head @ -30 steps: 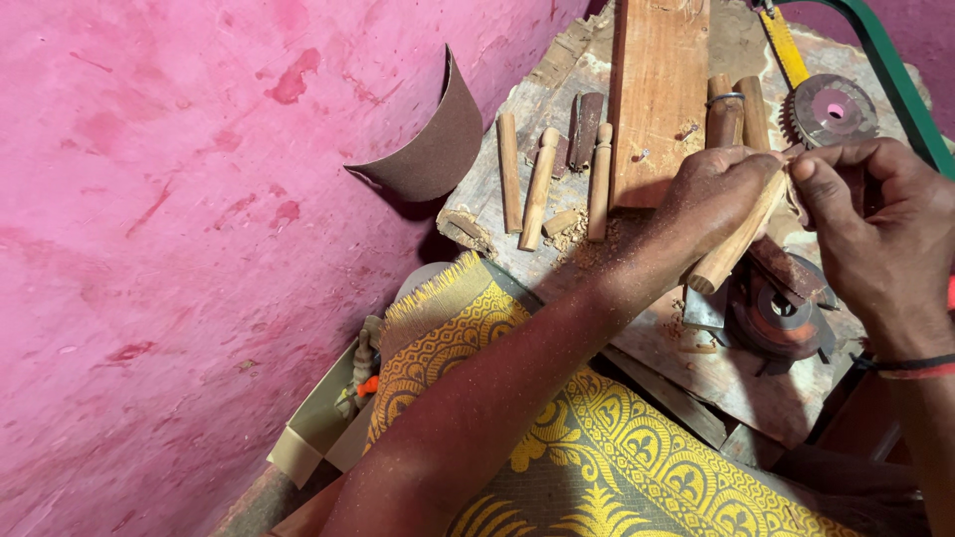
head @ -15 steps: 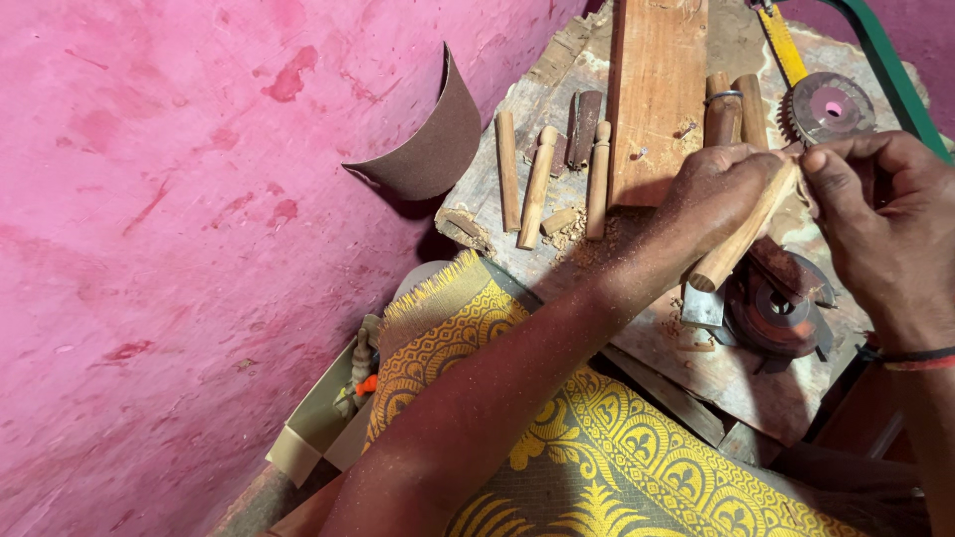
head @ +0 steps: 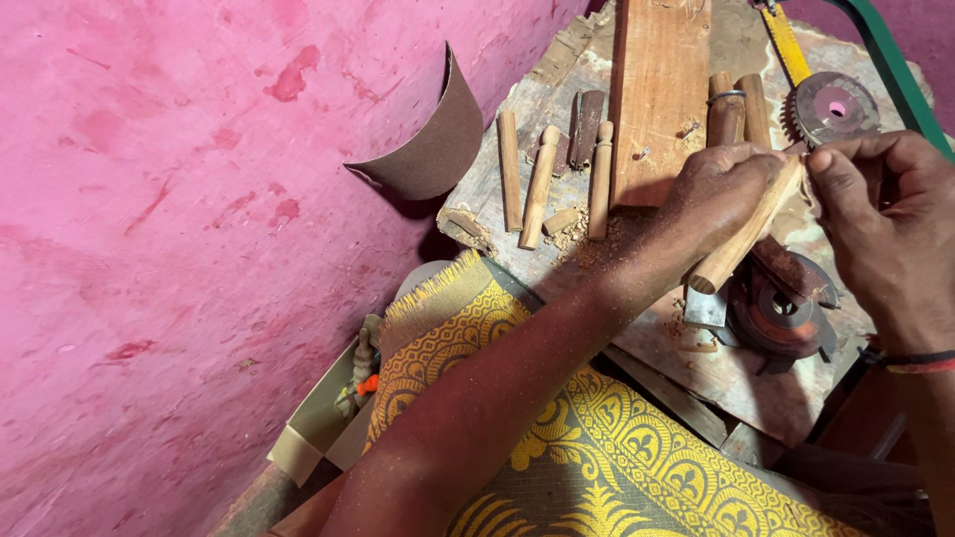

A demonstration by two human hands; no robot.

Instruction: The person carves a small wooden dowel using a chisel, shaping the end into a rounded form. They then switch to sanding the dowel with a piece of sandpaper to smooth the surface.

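My left hand [head: 718, 191] grips a light wooden dowel [head: 744, 237] that slants down to the left over the worn work board [head: 696, 348]. My right hand [head: 883, 211] pinches the dowel's upper end, with what looks like a small scrap of sandpaper under the fingertips. Sawdust covers my left forearm. Below the dowel lie rusty round cutter discs [head: 781, 308] and a small metal blade [head: 704, 308].
Three turned wooden pegs [head: 542, 184] lie side by side on the board, next to a reddish plank [head: 659, 89]. A curled sheet of sandpaper [head: 433, 139] leans on the pink wall [head: 179, 229]. A toothed disc [head: 834, 107], a yellow-patterned cloth [head: 587, 447] and a small open box [head: 328, 418] are nearby.
Both hands have shifted slightly up and right with the dowel, and my right fingers have slid along its upper end.
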